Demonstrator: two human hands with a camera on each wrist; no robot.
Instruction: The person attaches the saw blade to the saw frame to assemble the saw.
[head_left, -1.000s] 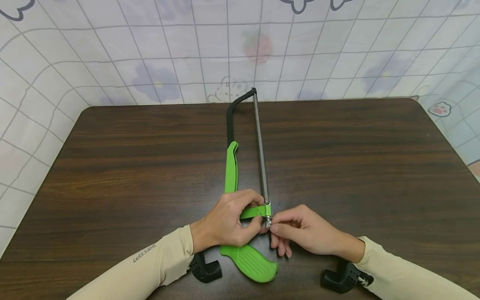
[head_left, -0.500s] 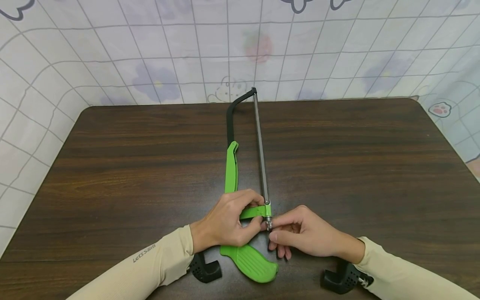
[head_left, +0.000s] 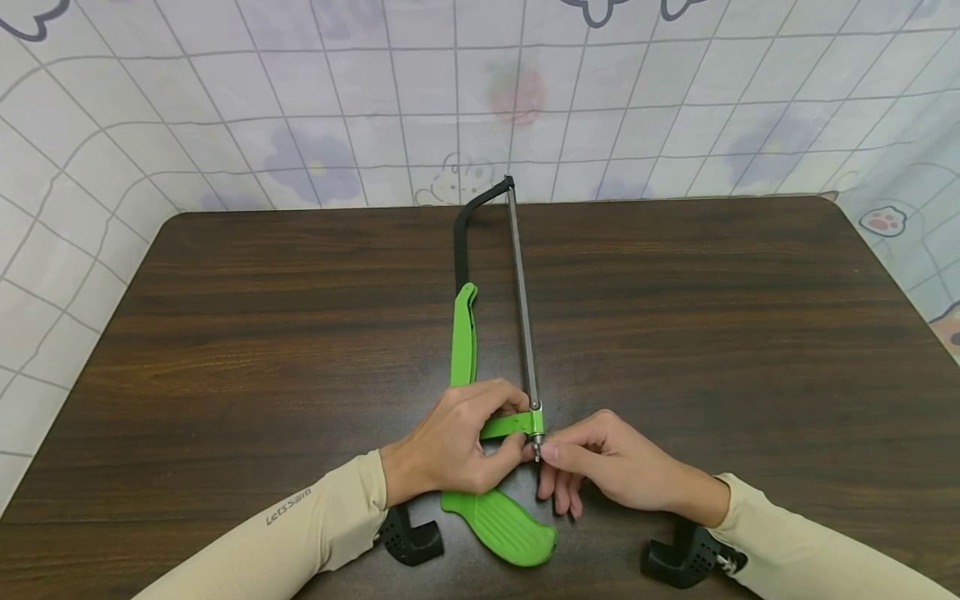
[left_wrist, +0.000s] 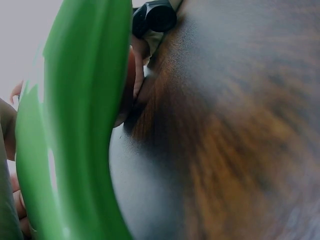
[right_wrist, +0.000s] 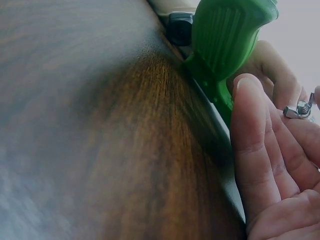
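A hacksaw with a black front bow [head_left: 461, 250] and a green handle [head_left: 508, 533] lies on the table, its blade [head_left: 521, 300] running along the right side. My left hand [head_left: 465, 437] grips the saw's green frame near the short crosspiece [head_left: 510, 424]. At the blade's near end sits a small metal wing nut [head_left: 537, 447], which my right hand [head_left: 611, 462] pinches with thumb and index finger. The other right fingers hang loosely below it. In the right wrist view the wing nut [right_wrist: 299, 108] shows beside the index finger. The green handle [left_wrist: 80, 115] hides most of my left hand in the left wrist view.
The dark wooden table [head_left: 712, 317] reaches back to a wall covering [head_left: 330, 100] with a grid pattern. Black wrist devices [head_left: 411, 537] are under both wrists, close to the tabletop.
My right thumb dropped away from the wing nut half a second ago and is now back against it. The wing nut has turned. My left hand and the hacksaw have stayed put.
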